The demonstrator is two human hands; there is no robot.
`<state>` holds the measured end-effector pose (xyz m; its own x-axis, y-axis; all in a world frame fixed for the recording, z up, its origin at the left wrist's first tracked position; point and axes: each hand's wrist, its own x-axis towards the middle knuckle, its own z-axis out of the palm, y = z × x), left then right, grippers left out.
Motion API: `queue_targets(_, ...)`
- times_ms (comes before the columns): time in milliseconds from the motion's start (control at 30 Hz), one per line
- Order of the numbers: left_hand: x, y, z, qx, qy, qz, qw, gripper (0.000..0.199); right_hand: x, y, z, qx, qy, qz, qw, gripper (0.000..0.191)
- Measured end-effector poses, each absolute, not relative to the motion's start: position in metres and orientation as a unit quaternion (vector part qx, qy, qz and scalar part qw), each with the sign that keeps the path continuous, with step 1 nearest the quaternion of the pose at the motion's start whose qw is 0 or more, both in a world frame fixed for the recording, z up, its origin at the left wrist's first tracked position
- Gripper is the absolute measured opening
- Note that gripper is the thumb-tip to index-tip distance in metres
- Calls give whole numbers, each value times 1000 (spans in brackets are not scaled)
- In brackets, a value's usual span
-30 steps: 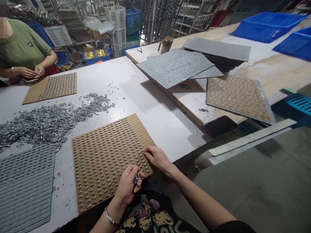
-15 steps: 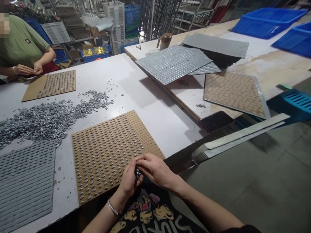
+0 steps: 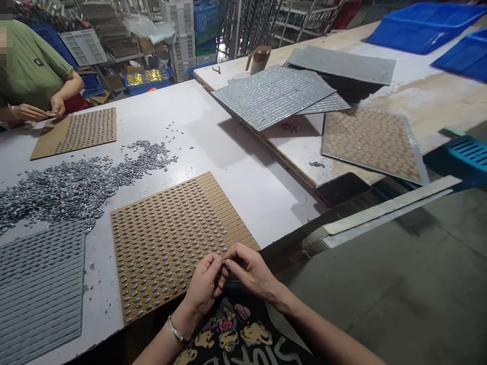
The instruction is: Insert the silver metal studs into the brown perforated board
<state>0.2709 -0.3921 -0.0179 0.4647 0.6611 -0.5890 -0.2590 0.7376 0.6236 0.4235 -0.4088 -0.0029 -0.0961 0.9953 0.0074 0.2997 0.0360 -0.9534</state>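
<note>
the right hand (image 3: 251, 269) had left the studded board (image 3: 226, 210) on the table (image 3: 272, 200) to meet the left hand (image 3: 203, 283), curled around dark pieces (image 3: 219, 275) — right hand's grip unclear, placing seemingly paused.

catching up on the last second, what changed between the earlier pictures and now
The right hand has left the right side of the flat brown ridged board and drawn back nearer the camera, to the left hand. Whether it grips anything is hidden. The board and heap of small shiny grey oval pieces stay put, and the left hand stays curled around some.
</note>
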Motion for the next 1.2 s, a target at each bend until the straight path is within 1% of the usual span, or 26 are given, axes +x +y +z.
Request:
queue_targets(167, 279, -398, -18, 189, 439, 298, 827, 37, 420, -417, -17, -581, -489, 472, 448, 23)
queue_targets(300, 277, -396, -21, 150, 435, 299, 836, 35, 442, -398, -29, -622, -437, 469, 450, 29)
queue_targets(367, 273, -395, -22, 161, 427, 290, 841, 37, 455, -386, -34, -628, -494, 430, 420, 25)
queue_targets(467, 269, -394, -21, 199, 421, 283, 838, 36, 463, -371, -39, -621, -590, 379, 352, 18)
queue_targets(567, 268, -392, -19, 223, 437, 294, 820, 36, 460, -363, -43, -624, -622, 363, 304, 12)
queue_targets(733, 265, -389, -24, 216, 466, 290, 807, 38, 450, -355, -48, -613, -679, 307, 264, 10)
queue_targets(900, 263, -386, -26, 168, 451, 303, 822, 37, 445, -350, -50, -640, -673, 289, 233, 10)
queue_targets(967, 263, -384, -23, 157, 436, 305, 832, 35, 444, -349, -50, -655, -662, 287, 226, 7)
queue_targets(1000, 264, -384, -22, 158, 430, 308, 834, 33, 444, -349, -49, -664, -651, 290, 226, 3)
queue_targets(1067, 264, -384, -20, 166, 425, 319, 831, 28, 445, -351, -47, -678, -621, 307, 245, 7)
queue_targets(1133, 265, -384, -20, 180, 428, 332, 821, 25, 447, -358, -41, -679, -587, 326, 297, 10)
queue_targets(1200, 264, -386, -21, 190, 434, 334, 815, 28, 449, -369, -33, -669, -561, 337, 353, 12)
